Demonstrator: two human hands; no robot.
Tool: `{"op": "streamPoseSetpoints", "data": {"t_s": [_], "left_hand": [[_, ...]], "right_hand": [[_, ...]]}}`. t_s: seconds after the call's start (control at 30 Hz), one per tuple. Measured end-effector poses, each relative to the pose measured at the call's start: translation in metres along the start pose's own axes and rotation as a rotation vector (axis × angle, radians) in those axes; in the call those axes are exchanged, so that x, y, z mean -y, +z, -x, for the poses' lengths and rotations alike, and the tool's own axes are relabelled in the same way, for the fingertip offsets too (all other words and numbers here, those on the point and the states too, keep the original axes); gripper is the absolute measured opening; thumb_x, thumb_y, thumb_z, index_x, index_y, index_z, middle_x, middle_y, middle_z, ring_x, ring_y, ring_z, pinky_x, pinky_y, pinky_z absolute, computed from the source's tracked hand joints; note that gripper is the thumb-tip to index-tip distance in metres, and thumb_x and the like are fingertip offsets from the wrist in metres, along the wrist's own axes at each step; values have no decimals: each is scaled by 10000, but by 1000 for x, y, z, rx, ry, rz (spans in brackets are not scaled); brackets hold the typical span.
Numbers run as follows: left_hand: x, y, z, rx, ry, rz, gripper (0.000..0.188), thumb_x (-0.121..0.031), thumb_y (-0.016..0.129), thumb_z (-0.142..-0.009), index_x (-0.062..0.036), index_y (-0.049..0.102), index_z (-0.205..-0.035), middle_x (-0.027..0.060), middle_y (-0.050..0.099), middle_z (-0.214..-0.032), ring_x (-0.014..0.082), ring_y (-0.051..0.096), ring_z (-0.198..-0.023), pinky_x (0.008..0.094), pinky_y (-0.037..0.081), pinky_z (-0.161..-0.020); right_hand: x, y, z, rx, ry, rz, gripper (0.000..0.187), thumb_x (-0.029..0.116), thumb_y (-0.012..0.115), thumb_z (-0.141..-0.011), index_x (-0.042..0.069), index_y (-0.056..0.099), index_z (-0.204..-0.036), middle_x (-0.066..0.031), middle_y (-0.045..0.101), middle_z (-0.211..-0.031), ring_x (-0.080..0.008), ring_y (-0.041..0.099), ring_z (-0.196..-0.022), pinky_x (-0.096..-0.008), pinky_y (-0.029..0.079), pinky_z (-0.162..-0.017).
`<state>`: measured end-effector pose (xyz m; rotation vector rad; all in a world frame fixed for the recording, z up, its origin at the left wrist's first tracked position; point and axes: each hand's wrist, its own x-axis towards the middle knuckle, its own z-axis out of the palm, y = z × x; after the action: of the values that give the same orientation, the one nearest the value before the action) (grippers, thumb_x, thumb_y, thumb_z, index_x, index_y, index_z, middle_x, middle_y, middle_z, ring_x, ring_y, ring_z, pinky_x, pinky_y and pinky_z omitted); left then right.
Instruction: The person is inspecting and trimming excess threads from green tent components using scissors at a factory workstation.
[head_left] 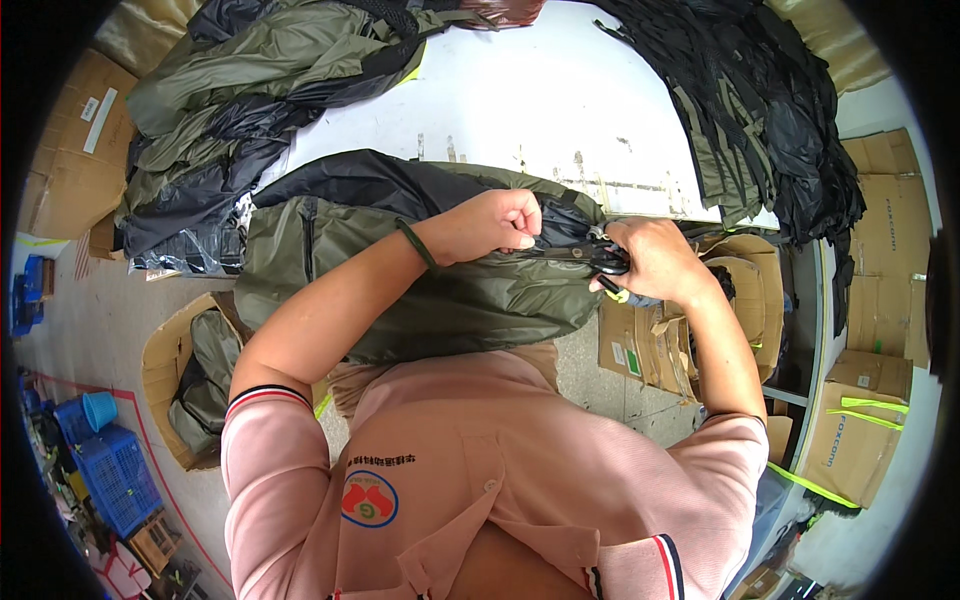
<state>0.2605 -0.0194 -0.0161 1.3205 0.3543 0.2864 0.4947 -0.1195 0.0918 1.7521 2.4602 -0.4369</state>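
Note:
An olive-green and black sewn nylon piece (430, 310), bag-like with a dark zip line at its left, lies over the near table edge and hangs down in front of me. My right hand (655, 258) is closed round the black handles of a pair of scissors (575, 253), blades pointing left over the fabric. Just left of the blade tips, my left hand (495, 225) is closed in a pinch above the cloth. Whatever sits between its fingertips is too small to make out.
Olive and black sewn pieces (270, 75) are heaped at the table's far left. A pile of black pieces with straps (740, 110) covers the right end of the white table (530, 90). Open cartons stand below, one with dark fabric (165, 370) at left, another (640, 345) at right.

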Motion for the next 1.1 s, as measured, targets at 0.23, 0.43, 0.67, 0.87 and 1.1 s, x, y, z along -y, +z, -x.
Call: {"op": "streamPoseSetpoints", "data": {"t_s": [0.23, 0.43, 0.67, 0.87, 1.1], "left_hand": [[-2, 1, 3, -20, -2, -12, 106, -12, 619, -837, -33, 548, -914, -4, 535, -765, 66, 490, -669, 221, 417, -616], [-4, 0, 4, 4, -40, -2, 95, -11, 607, -848, -42, 553, -919, -15, 538, -802, 59, 493, -717, 215, 419, -663], [-3, 0, 4, -11, -53, -45, 81, -14, 591, -864, -47, 550, -925, -17, 543, -850, 63, 500, -750, 221, 441, -714], [-2, 3, 3, -43, -65, 49, 78, -30, 588, -872, -28, 555, -943, 27, 582, -806, 105, 603, -752, 239, 481, -657], [-23, -48, 40, -398, 217, -532, 144, -166, 663, -850, -37, 622, -900, 78, 645, -847, 171, 602, -747, 300, 475, -702]], "right_hand": [[-1, 3, -6, 42, 10, -77, 515, 439, 841, -607, 10, 592, -747, -172, 623, -715, -377, 619, -745, -444, 475, -664], [-1, 5, -7, 13, -27, -31, 520, 451, 842, -606, 22, 590, -758, -158, 621, -721, -375, 619, -744, -442, 480, -665], [-1, 7, -8, 40, 0, -7, 525, 460, 841, -603, 26, 590, -758, -151, 614, -712, -367, 617, -731, -434, 485, -660], [-5, 11, -8, 61, -5, -19, 535, 476, 838, -605, 24, 586, -741, -153, 608, -707, -363, 615, -724, -432, 479, -648], [-17, 21, -2, -88, -65, 30, 266, 165, 726, -645, 18, 586, -816, -193, 617, -752, -389, 615, -773, -448, 488, -689]]}}
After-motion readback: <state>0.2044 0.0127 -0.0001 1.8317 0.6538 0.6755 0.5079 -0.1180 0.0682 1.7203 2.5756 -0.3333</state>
